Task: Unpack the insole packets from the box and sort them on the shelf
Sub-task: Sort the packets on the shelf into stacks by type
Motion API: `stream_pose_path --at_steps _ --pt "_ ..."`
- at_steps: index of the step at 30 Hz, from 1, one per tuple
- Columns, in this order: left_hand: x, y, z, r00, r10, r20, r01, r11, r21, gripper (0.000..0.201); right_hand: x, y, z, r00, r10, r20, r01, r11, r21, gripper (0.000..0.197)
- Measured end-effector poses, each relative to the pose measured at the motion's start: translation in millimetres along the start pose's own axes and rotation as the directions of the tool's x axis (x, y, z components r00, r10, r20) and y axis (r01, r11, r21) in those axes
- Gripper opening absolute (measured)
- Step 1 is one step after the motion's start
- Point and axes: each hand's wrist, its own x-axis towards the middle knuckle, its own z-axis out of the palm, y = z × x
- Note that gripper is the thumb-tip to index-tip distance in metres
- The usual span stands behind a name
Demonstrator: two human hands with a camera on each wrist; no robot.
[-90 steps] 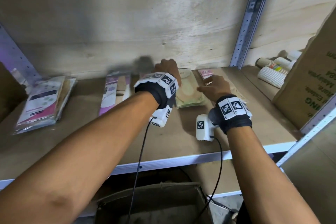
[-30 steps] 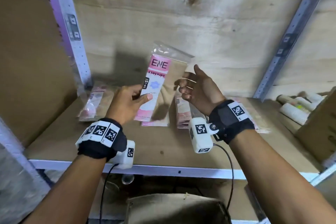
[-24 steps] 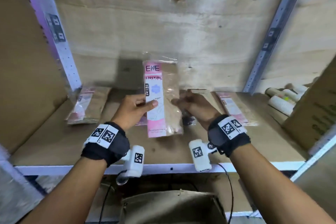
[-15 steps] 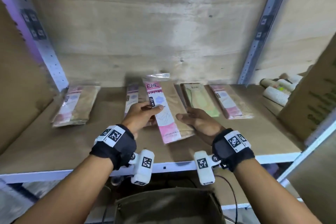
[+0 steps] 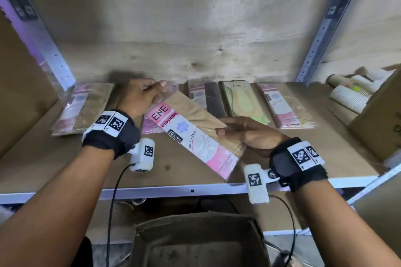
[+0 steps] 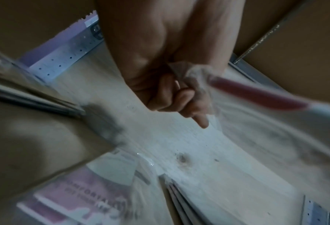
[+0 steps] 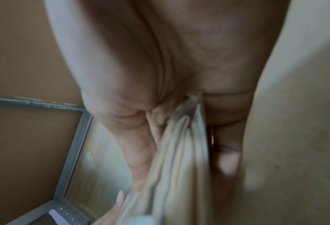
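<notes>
A clear packet [image 5: 195, 134] with a pink and white "ENE" card and beige contents lies slanted just above the shelf board [image 5: 65, 165], its top end pointing back left. My left hand [image 5: 156, 89] pinches the packet's plastic top flap. In the left wrist view the curled fingers [image 6: 171, 97] bunch that flap [image 6: 196, 76]. My right hand [image 5: 223, 127] grips the lower right edge, thumb on top. In the right wrist view the packet [image 7: 175, 159] sits between thumb and fingers. The open cardboard box [image 5: 195, 243] stands below the shelf.
Sorted packets lie along the back of the shelf: a beige stack [image 5: 82, 106] at left, a pink one [image 5: 149, 128] under the held packet, a dark one [image 5: 208, 97], a green one [image 5: 243, 102], a beige one [image 5: 284, 108]. Paper cups [image 5: 349, 93] and a carton [image 5: 379, 119] are at right.
The packet came down from upright in the air to a slant low over the shelf. My left hand shifted from its side to its top flap. My right hand took hold of its right edge.
</notes>
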Motion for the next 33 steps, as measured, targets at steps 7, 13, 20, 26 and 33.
stream_pose_path --at_steps 7,13,20,26,33 --pt "-18 19 5 0.998 0.053 -0.021 -0.041 0.927 0.373 0.056 -12 8 -18 0.989 -0.012 -0.147 0.014 1.000 0.012 0.014" --pt "-26 16 9 0.970 -0.215 0.109 0.232 0.957 -0.176 0.055 -24 11 -21 0.983 -0.041 -0.180 0.035 0.999 -0.038 0.009" --pt "-42 25 9 0.913 -0.198 0.357 0.364 0.791 -0.492 0.041 -33 8 -16 0.981 -0.072 -0.180 0.067 0.997 -0.035 0.010" --pt "-54 30 11 0.914 -0.183 0.363 0.353 0.800 -0.486 0.022 -33 9 -14 0.981 -0.061 -0.183 0.054 0.998 -0.044 0.023" --pt "-48 38 5 0.952 -0.276 0.136 0.307 0.871 -0.384 0.040 -44 2 -19 0.985 -0.008 -0.170 0.036 0.986 0.163 0.011"
